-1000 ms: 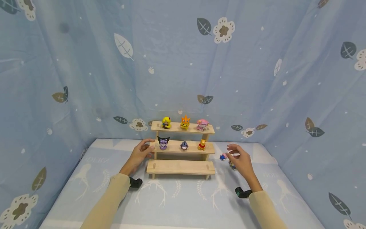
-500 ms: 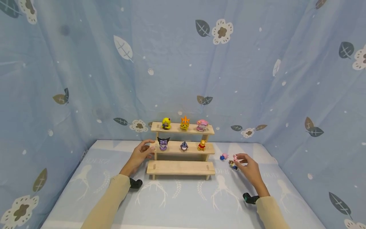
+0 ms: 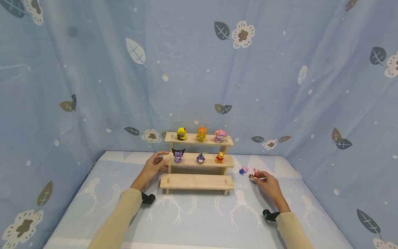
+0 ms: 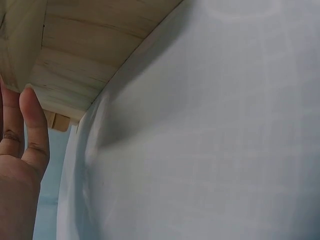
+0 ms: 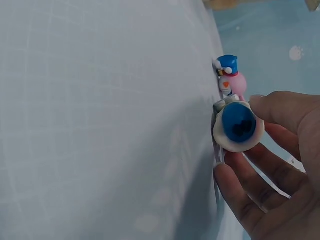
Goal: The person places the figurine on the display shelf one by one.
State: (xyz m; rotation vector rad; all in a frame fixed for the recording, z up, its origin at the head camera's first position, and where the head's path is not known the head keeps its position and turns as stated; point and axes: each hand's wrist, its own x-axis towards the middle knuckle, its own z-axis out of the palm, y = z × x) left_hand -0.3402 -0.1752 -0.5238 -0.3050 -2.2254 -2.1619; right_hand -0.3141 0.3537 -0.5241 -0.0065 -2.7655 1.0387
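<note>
A three-tier wooden display stand (image 3: 196, 181) stands mid-table. My left hand (image 3: 153, 168) holds the left end of its middle tier, and in the left wrist view its fingertips (image 4: 31, 95) meet the wood. To the right of the stand, my right hand (image 3: 269, 185) pinches a small figurine (image 5: 239, 127) low at the table surface, thumb on its edge. That figurine shows a round blue base with a pale rim toward the right wrist camera. Just beyond it lies a pink-and-blue figurine (image 3: 243, 170). A pink figurine (image 3: 256, 171) lies close by the right fingertips.
On the top tier sit yellow (image 3: 181, 133), orange (image 3: 201, 133) and pink (image 3: 220, 136) figurines. The middle tier bears a purple figurine with black ears (image 3: 178, 155), a grey-blue one (image 3: 200, 158) and a Winnie-the-Pooh (image 3: 219, 157). A patterned blue curtain (image 3: 186, 69) hangs behind.
My right hand has moved right, away from the stand, then lowered slightly onto the figurine. The pink figurine has come into sight beside it. My left hand stays on the stand.
</note>
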